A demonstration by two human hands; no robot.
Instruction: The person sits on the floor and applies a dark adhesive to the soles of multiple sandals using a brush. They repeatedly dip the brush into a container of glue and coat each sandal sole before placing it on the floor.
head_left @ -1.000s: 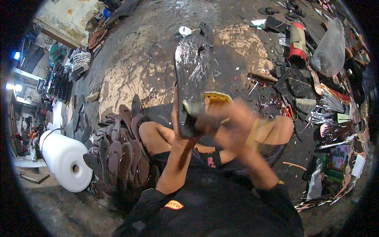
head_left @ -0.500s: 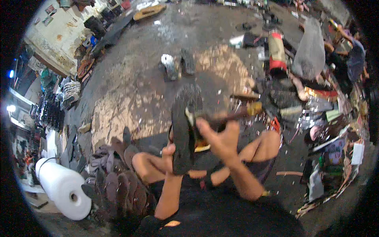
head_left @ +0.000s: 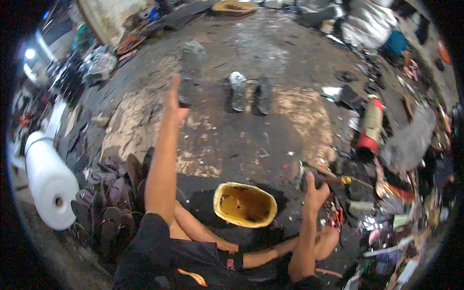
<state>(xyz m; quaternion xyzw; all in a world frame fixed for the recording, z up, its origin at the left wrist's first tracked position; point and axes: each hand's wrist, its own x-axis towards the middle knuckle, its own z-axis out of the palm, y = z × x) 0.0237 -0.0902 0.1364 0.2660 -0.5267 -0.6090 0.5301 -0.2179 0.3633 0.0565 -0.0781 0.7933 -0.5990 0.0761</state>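
My left arm is stretched far forward, and my left hand (head_left: 176, 110) is closed on the near end of a dark shoe sole (head_left: 192, 67), blurred by motion. Beyond my legs, a white-topped sole (head_left: 238, 92) and a dark sole (head_left: 263, 95) lie side by side on the floor. My right hand (head_left: 316, 193) is low at the right, thumb up and fingers curled round something dark that I cannot make out. Between my legs stands a yellow-rimmed tub (head_left: 220, 212) with brownish residue inside.
Many dark soles (head_left: 113, 220) are stacked by my left leg, beside a white foam roll (head_left: 50, 183). Scraps and tools clutter the right, with a red-and-beige cylinder (head_left: 372, 123) and a grey plastic bag (head_left: 411, 140). Worn brown sheeting (head_left: 135, 121) covers part of the floor.
The left hand has carried the sole from above my lap forward and left. My right hand has drawn away from it to the right. The yellow tub has come into full view.
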